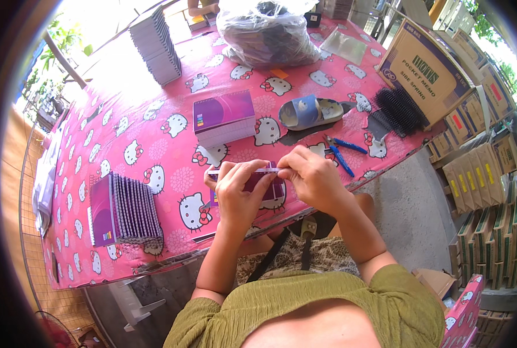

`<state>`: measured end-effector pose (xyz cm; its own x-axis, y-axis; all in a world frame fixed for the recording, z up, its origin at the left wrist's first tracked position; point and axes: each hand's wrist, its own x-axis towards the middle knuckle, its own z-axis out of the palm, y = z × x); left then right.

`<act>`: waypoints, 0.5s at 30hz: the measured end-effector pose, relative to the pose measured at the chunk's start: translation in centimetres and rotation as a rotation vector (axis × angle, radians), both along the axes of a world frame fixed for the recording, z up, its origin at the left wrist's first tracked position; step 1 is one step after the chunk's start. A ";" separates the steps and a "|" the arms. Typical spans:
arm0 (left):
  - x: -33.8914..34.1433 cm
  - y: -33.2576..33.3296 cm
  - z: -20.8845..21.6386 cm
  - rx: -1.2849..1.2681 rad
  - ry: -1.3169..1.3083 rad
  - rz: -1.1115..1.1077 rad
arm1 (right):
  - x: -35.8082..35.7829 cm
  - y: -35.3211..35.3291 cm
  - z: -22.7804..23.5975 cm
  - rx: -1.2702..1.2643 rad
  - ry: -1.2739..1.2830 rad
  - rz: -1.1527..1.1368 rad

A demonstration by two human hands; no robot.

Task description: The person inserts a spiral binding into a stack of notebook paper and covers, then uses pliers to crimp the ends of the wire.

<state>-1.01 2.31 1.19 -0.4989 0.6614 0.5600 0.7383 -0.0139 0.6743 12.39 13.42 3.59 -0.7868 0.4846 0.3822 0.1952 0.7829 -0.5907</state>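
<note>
Near the front edge of the table, my left hand (236, 184) is closed round a small purple memo notebook (251, 183), held with its thin edge facing up. My right hand (316, 178) pinches the right end of that edge; whatever tiny part lies between its fingertips is hidden. Just beyond my hands stands a stack of purple-covered notebooks (223, 119). Blue-handled cutting pliers (343, 155) lie open to the right of it. On my left is a stack of spiral-bound purple notebooks (132, 209), and a heap of black binding spirals (400, 111) sits at the right.
A blue slipper (307, 112) lies on the pink patterned tablecloth (171, 151). Farther back are a tall notebook stack (155, 49) and a filled plastic bag (267, 35). A cardboard carton (423, 72) stands at the right edge. Another person's hand (211, 8) shows at the far side.
</note>
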 end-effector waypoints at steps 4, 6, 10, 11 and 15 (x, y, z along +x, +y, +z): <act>0.0 0.1 0.1 -0.006 0.046 0.005 | -0.4 0.2 -0.2 -0.032 0.131 -0.057; 0.1 0.1 -0.1 0.001 0.031 0.003 | -0.2 0.0 0.2 0.006 0.054 -0.032; -0.1 0.2 -0.1 0.013 0.013 -0.001 | -0.7 -0.4 0.4 0.000 0.080 -0.026; -0.1 0.2 -0.1 0.006 0.010 -0.005 | -0.7 -0.3 0.4 0.052 0.072 -0.006; -0.3 -0.5 -0.3 -0.004 0.001 -0.004 | -0.9 2.2 0.0 0.068 0.015 0.160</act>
<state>-1.32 1.85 0.91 -0.4956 0.6655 0.5580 0.7393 -0.0140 0.6733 11.48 15.59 3.55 -0.8459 0.3262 0.4219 0.0564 0.8414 -0.5375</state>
